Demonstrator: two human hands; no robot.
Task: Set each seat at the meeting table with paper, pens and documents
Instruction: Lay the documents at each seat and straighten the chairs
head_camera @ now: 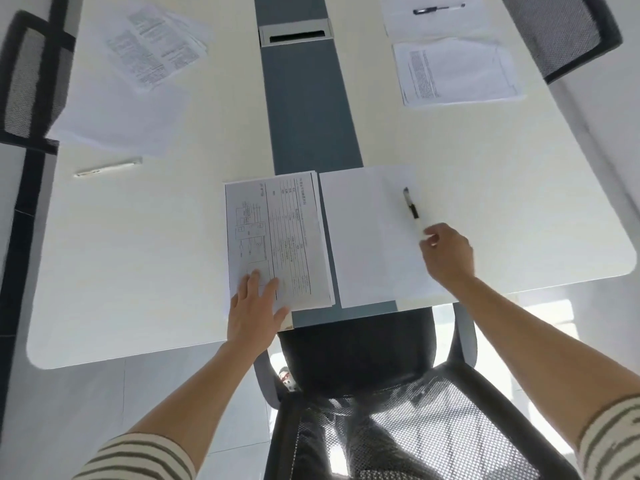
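I see the printed doc point(277, 237), a diagram and grid w/ print too blurred to read, at the near end of the table point(138, 254), just beside a blank sheet point(367, 237) carrying a black-and-white pen point(411, 209). L hand point(254, 306) lies flat, fingers straight, on the doc's near corner; R hand point(448, 252) has fingers curled at the pen's near tip, can't tell if pinching. Mesh chair point(415, 410) sits below me; more papers point(156, 50) lie farther up.

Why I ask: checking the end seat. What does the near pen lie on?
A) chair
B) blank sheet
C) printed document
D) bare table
B: the pen lies on the blank sheet, by the right hand; the left hand presses the printed document beside it.
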